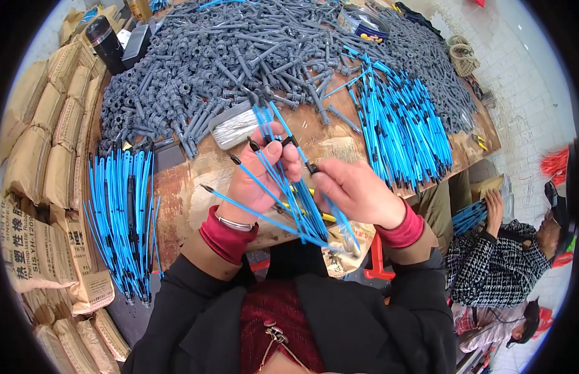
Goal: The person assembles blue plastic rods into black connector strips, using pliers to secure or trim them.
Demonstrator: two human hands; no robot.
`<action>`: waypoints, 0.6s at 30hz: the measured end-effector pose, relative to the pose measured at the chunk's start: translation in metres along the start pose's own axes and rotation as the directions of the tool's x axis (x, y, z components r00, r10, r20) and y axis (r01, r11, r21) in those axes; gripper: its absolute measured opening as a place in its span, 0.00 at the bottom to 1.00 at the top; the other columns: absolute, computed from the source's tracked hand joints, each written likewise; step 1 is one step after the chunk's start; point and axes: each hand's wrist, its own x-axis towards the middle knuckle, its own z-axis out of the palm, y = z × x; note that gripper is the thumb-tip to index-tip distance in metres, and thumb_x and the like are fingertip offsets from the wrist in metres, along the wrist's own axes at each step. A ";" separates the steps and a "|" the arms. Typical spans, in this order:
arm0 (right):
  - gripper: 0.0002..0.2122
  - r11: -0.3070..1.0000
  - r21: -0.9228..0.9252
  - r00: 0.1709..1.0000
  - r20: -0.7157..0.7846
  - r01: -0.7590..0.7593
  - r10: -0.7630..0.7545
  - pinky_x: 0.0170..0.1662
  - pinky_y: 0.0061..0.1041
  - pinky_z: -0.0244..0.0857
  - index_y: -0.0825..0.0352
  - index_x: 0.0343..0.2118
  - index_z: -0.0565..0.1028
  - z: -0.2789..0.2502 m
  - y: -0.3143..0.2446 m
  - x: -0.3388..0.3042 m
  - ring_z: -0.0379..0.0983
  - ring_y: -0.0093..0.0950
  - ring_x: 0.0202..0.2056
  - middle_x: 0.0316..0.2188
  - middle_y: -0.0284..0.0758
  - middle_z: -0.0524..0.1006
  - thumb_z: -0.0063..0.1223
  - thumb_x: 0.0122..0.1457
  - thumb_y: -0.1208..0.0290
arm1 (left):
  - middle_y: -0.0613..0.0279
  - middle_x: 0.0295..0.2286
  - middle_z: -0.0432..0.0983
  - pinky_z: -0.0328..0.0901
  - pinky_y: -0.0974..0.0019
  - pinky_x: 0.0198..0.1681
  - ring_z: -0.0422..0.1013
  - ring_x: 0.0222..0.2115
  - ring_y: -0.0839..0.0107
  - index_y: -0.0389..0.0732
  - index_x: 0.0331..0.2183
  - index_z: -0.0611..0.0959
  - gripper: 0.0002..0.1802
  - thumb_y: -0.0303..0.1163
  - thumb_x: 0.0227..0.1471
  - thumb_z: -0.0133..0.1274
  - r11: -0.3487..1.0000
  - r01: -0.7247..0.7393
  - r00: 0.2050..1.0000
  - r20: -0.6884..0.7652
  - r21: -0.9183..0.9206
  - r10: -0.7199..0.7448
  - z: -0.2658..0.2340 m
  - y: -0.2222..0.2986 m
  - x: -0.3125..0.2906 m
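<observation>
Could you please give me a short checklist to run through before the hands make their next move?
1. Left hand holding the blue strips: ok, several are gathered in its fingers.
2. Right hand at the black piece: ok, its fingers pinch there.
3. Black piece fully seated: cannot tell, fingers partly cover it.
4. Held strips aligned: not ok, some splay leftward.
5. Left pile apart from both hands: ok.

Open table [169, 212] left of held blue rods [309, 215], grey heap [202, 68] beyond
</observation>
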 end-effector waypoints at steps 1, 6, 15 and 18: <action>0.10 0.989 -0.106 0.994 0.013 0.105 -0.105 0.26 0.27 0.67 0.72 0.32 0.73 -0.006 0.006 0.006 0.75 0.31 0.22 0.22 0.38 0.77 0.46 0.58 0.69 | 0.56 0.26 0.75 0.68 0.65 0.26 0.72 0.24 0.65 0.42 0.38 0.71 0.10 0.35 0.55 0.48 1.000 -0.009 1.000 0.001 0.003 0.009 0.001 0.000 0.000; 0.13 0.853 -0.360 0.722 -0.691 -0.379 0.030 0.34 0.32 0.68 0.67 0.31 0.77 -0.100 0.110 0.076 0.75 0.40 0.31 0.31 0.44 0.77 0.49 0.54 0.60 | 0.56 0.25 0.74 0.65 0.70 0.19 0.68 0.17 0.72 0.41 0.39 0.72 0.09 0.31 0.55 0.46 0.997 0.075 0.975 0.210 0.008 -0.075 -0.007 0.004 -0.002; 0.17 0.387 -0.508 0.610 -0.764 -0.769 0.209 0.37 0.39 0.69 0.72 0.35 0.73 -0.136 0.219 0.134 0.74 0.45 0.34 0.31 0.49 0.76 0.44 0.54 0.61 | 0.56 0.24 0.75 0.62 0.74 0.16 0.66 0.15 0.76 0.39 0.39 0.73 0.09 0.30 0.56 0.45 0.978 0.169 0.956 0.219 0.126 -0.193 0.001 0.009 -0.005; 0.14 0.403 -0.584 0.658 -0.751 -0.704 0.061 0.35 0.38 0.69 0.73 0.35 0.72 -0.123 0.179 0.144 0.74 0.44 0.33 0.31 0.48 0.76 0.43 0.55 0.65 | 0.56 0.24 0.75 0.62 0.74 0.16 0.66 0.16 0.76 0.39 0.39 0.73 0.09 0.30 0.56 0.44 0.986 0.126 0.979 0.148 0.111 -0.142 -0.004 0.008 -0.003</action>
